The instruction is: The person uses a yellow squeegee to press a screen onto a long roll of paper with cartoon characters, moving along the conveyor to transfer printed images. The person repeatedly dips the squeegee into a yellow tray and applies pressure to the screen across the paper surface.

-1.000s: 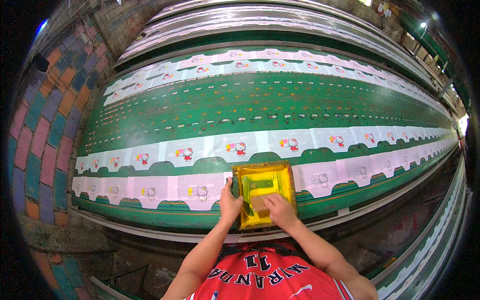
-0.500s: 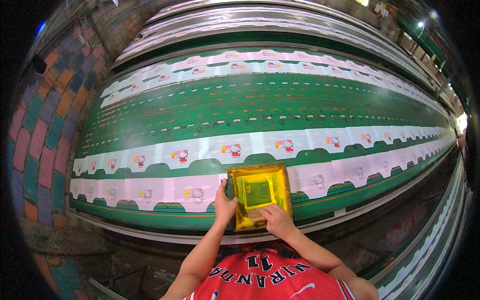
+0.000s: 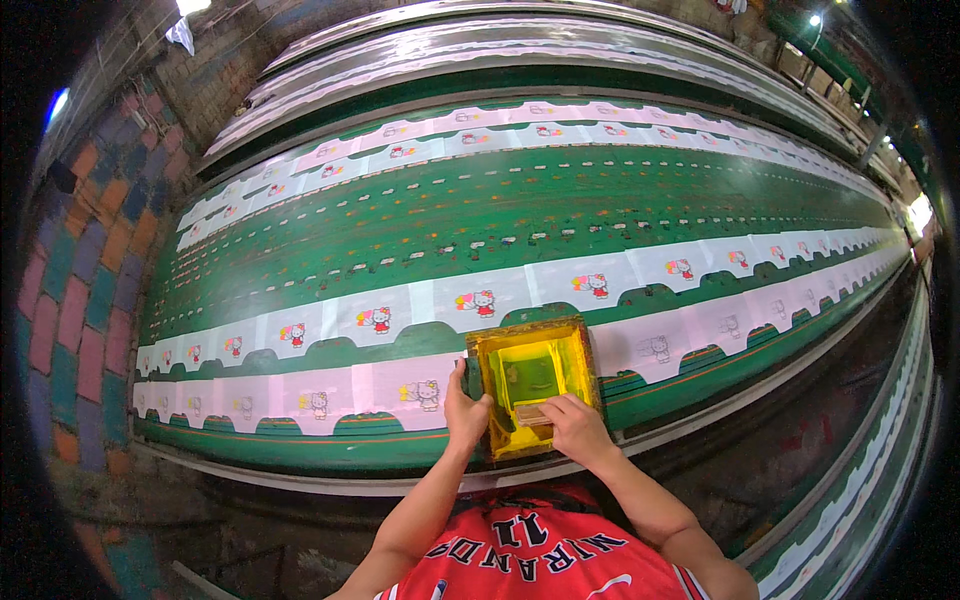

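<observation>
A screen printing frame (image 3: pixel 590 362) lies on the near row of pale pink cloth pieces, its inner walls and mesh smeared with yellow ink. My left hand (image 3: pixel 465 410) grips its left side, thumb toward the inside and fingers along the outer edge. Inside the frame, near its front, my right hand (image 3: pixel 580 428) is closed on a wooden squeegee (image 3: pixel 533 413), whose lower edge meets the yellow ink. A greenish window of mesh (image 3: pixel 530 378) shows beyond the squeegee. The cloth directly under the frame is hidden.
Printed pink pieces (image 3: pixel 330 388) run left of the frame, with partly printed ones (image 3: pixel 655 350) to its right. Behind is a row of white pieces with coloured cartoon prints (image 3: pixel 480 303). The long green table (image 3: pixel 400 225) ends near a painted brick wall (image 3: pixel 85 290). More tables stand beyond.
The view has shifted, so the table and cloth sit farther right in the picture. My right hand and the squeegee have moved slightly away from me inside the frame; my left hand keeps its grip.
</observation>
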`<state>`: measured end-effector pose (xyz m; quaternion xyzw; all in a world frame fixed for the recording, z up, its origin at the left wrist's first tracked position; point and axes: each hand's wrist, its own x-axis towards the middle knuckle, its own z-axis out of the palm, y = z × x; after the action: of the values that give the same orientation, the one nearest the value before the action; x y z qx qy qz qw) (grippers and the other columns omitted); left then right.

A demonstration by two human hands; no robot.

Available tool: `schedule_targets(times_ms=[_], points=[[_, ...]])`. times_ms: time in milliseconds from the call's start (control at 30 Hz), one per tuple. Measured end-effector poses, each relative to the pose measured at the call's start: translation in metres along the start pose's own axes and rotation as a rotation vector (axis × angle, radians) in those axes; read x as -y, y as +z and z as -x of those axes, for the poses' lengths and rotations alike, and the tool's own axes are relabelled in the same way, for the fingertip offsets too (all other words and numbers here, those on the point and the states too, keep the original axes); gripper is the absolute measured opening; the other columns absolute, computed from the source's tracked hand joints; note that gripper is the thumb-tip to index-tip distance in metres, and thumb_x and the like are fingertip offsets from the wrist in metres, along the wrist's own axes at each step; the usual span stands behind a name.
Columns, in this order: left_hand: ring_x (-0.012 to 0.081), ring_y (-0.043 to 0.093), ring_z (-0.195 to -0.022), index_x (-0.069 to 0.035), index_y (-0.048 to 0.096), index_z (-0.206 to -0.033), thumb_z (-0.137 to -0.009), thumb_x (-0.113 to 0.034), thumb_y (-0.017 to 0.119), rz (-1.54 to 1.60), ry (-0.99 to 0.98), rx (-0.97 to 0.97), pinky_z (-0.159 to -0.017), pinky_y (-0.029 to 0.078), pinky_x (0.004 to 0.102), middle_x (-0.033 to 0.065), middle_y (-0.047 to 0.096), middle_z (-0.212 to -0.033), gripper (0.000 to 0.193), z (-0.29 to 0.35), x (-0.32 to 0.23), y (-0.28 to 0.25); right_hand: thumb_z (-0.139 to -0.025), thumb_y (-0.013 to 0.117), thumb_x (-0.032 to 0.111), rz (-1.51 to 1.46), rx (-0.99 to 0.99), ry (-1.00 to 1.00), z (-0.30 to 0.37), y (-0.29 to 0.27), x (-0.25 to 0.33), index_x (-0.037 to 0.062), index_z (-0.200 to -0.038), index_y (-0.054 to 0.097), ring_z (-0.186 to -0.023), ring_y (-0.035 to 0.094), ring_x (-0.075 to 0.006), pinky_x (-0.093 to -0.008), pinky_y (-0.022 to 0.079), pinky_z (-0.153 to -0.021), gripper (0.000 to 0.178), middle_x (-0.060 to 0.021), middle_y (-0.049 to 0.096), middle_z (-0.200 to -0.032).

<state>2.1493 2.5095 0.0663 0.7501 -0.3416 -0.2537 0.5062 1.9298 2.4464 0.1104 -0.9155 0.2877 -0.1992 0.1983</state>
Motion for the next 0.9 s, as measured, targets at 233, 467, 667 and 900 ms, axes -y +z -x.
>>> schedule_targets(times_ms=[233, 467, 667, 900], points=[[0.0351, 0.058, -0.131, -0.003, 0.043, -0.152, -0.076, -0.002, 0.071, -0.097, -0.06, 0.001, -0.108, 0.046, 0.0404, 0.0227, 0.059, -0.142, 0.081, 0.003, -0.012, 0.032, -0.076, 0.063, 0.003, -0.044, 0.007, -0.017, 0.018, -0.006, -0.036, 0.0026, -0.105, 0.067, -0.104, 0.064, -0.0327, -0.0409, 0.055, -0.09, 0.029, -0.0139, 0.068, -0.107], [0.0349, 0.058, -0.131, -0.005, 0.043, -0.152, -0.076, -0.003, 0.071, -0.119, -0.108, -0.001, -0.107, 0.046, 0.0403, 0.0204, 0.06, -0.141, 0.081, 0.005, -0.009, 0.035, -0.075, 0.062, 0.001, -0.092, 0.002, -0.078, 0.029, -0.022, -0.031, 0.0017, -0.106, 0.066, -0.101, 0.064, -0.0322, -0.0407, 0.055, -0.088, 0.031, -0.0135, 0.067, -0.104], [0.0357, 0.057, -0.132, -0.004, 0.042, -0.153, -0.076, -0.003, 0.073, -0.209, -0.035, -0.013, -0.108, 0.046, 0.0407, 0.0206, 0.058, -0.143, 0.083, 0.005, -0.004, 0.038, -0.075, 0.062, 0.001, -0.069, 0.034, -0.141, 0.047, -0.017, -0.025, 0.0005, -0.106, 0.065, -0.101, 0.063, -0.0322, -0.0402, 0.054, -0.088, 0.031, -0.0139, 0.065, -0.105], [0.0365, 0.058, -0.13, -0.003, 0.04, -0.154, -0.076, -0.003, 0.073, -0.189, -0.117, 0.038, -0.106, 0.047, 0.0408, 0.0228, 0.058, -0.142, 0.085, 0.004, -0.013, 0.036, -0.075, 0.061, 0.0, -0.029, -0.069, -0.085, -0.04, 0.018, -0.069, 0.0003, -0.1, 0.067, -0.1, 0.062, -0.0345, -0.0431, 0.054, -0.088, 0.026, -0.0154, 0.066, -0.1]])
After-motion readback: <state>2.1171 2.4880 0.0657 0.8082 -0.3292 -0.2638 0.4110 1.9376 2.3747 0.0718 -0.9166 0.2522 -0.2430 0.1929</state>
